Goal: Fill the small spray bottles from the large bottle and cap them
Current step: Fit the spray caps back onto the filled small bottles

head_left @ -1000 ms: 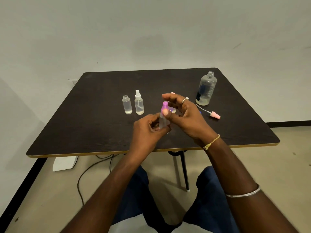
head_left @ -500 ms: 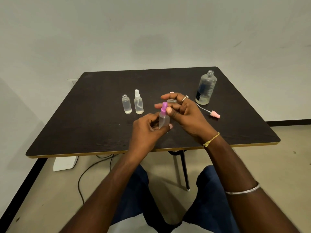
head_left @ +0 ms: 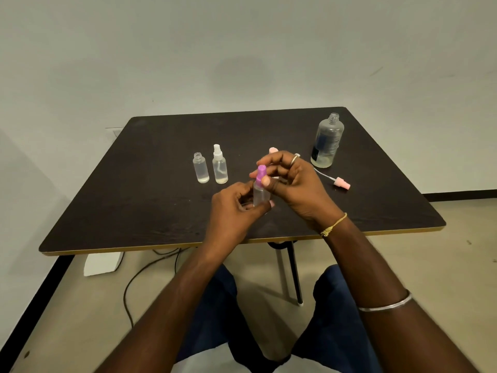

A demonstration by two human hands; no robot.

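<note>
Spray bottle (head_left: 260, 196) in left hand (head_left: 231, 211), right hand (head_left: 295, 189) now tighter round purple cap (head_left: 261, 173)

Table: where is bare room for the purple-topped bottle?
Bare: the left side of the table, beyond the uncapped bottle; the near-right corner, in front of the pink sprayer. Crowded: the middle, white-capped bottle to large bottle, with the left hand and right hand on the purple-topped bottle, and a pink cap.
</note>
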